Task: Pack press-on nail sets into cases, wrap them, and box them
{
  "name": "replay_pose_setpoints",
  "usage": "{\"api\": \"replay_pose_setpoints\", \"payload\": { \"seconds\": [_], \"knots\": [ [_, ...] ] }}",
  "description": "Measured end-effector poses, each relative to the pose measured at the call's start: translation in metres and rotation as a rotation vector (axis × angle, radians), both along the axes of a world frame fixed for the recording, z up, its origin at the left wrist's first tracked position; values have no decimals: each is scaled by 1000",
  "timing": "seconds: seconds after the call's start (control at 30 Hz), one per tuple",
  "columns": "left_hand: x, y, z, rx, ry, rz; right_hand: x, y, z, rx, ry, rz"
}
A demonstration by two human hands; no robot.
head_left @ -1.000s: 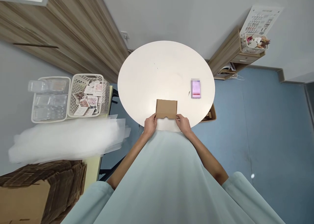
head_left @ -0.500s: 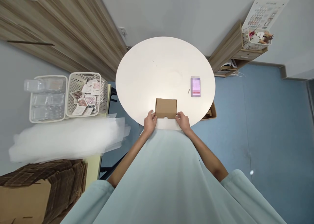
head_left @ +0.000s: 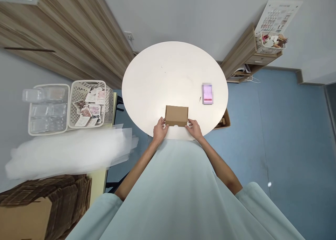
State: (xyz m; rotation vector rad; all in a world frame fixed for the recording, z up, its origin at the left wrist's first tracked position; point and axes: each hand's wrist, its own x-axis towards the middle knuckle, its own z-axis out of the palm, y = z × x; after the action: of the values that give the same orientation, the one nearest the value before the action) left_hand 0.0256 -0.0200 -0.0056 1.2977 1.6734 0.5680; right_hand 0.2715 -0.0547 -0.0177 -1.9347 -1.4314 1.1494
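Note:
A small brown cardboard box (head_left: 176,115) with its lid down lies near the front edge of the round white table (head_left: 157,68). My left hand (head_left: 160,130) grips the box's left front corner, fingers along the side and thumb at the front. At the right front corner, my right hand (head_left: 194,129) holds it in the same way. The box's front faces me, with a small notch at its lower edge. To the right on the table lies a phone (head_left: 207,94), its pinkish screen blurred out.
On the left side table, a basket (head_left: 72,108) holds several carded items beside a tray (head_left: 29,119) of clear plastic boxes. White translucent bags (head_left: 70,150) and stacked flat cardboard (head_left: 63,201) lie nearer. An open carton (head_left: 227,120) sits below the table's right side.
The view has shifted slightly. My right thumb has moved a little inward along the box's front; both hands stay at its corners.

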Motion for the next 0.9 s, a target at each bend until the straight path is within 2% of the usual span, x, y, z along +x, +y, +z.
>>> {"api": "replay_pose_setpoints", "payload": {
  "seconds": [0.1, 0.2, 0.37, 0.43, 0.53, 0.67, 0.9],
  "knots": [
    [3, -2, 5, -9, -11, 9, -2, 0, 4, -9, 51, 5],
    [4, -4, 19, 9, -16, 37, -3, 1, 16, 39, 98, -12],
    [2, -5, 54, 93, -77, 93, -2, 6, 53, 145, 149, -69],
    [1, -3, 68, 120, -84, 118, 0, 8, 70, 144, 119, -102],
    [0, -1, 80, 83, -74, 153, 5, 10, 86, 72, 48, -115],
    [-2, 0, 80, -12, -56, 143, 10, 10, 86, -36, 29, -107],
    [-4, 0, 65, -59, -87, 105, 16, 8, 70, -58, 90, -99]
  ]
}}
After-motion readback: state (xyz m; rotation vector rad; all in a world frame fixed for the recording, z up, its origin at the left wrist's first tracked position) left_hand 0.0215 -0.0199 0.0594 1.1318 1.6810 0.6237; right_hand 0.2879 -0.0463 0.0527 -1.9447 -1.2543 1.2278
